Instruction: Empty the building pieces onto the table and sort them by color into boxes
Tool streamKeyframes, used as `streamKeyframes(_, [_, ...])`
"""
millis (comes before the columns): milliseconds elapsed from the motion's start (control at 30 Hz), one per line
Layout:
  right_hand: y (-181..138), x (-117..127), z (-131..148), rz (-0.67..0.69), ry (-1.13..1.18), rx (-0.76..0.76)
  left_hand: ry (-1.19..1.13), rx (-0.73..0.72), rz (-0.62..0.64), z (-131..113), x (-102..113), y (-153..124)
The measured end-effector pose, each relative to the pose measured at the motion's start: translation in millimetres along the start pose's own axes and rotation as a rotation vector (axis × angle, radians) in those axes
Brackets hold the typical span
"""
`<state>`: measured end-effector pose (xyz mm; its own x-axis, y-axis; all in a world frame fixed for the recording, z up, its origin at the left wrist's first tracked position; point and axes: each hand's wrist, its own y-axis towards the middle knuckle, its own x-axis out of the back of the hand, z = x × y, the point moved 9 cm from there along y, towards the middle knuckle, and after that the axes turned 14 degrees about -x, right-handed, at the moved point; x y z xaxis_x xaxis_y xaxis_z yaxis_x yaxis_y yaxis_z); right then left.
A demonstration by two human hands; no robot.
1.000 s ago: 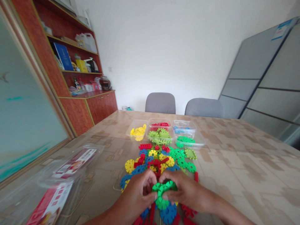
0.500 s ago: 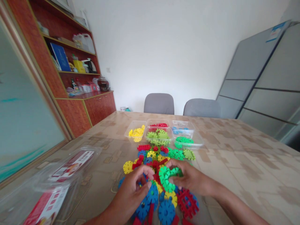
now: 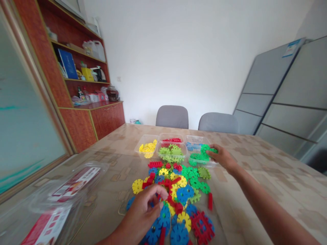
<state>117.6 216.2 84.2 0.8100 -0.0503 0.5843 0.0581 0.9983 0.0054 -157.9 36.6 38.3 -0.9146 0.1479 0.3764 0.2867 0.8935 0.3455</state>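
Note:
My right hand (image 3: 221, 157) is stretched out over the clear tub of dark green pieces (image 3: 201, 158), its fingers closed on green gear pieces (image 3: 207, 148) just above the tub. My left hand (image 3: 147, 208) hovers low over the near side of the loose pile of coloured gear pieces (image 3: 178, 190), fingers curled together by a blue piece (image 3: 163, 217); whether it grips anything I cannot tell. Further tubs hold yellow pieces (image 3: 147, 148), light green pieces (image 3: 171, 153), red pieces (image 3: 171, 140) and blue pieces (image 3: 193, 145).
The pile lies on a patterned table (image 3: 260, 177). A clear plastic package with red and white labels (image 3: 63, 190) sits at the near left. Two grey chairs (image 3: 172, 116) stand at the far side. A wooden shelf unit (image 3: 84, 85) is at the left.
My right hand has carried the joined green pieces away from my left hand and forward to the dark green tub. The left hand stayed low over the pile.

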Motion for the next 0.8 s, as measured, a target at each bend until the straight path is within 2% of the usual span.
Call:
streamKeyframes(167, [28,-12,10,-0.062,-0.084,0.024,0.022,-0.006,-0.005,3,1,1])
streamKeyframes(300, [21,-10,21,-0.097,-0.129,0.09,0.039,-0.006,-0.019,8,5,-1])
streamKeyframes(400, [-1,-5,23,-0.074,-0.142,0.134,0.03,-0.014,-0.049,5,12,1])
streamKeyframes(467, [-24,-7,23,-0.005,-0.142,0.167,0.01,-0.03,-0.077,-1,23,6])
streamKeyframes(567, [-63,-22,25,0.209,-0.175,0.238,0.038,-0.034,-0.122,-9,47,16])
streamKeyframes(667, [-97,-41,22,0.408,-0.325,0.317,0.163,-0.059,-0.076,-11,64,25])
streamKeyframes(733, [-105,-45,18,0.381,-0.44,0.353,0.278,-0.092,-0.011,-7,66,26])
streamKeyframes(800, [-104,-47,13,0.28,-0.532,0.369,0.386,-0.127,0.041,-1,62,23])
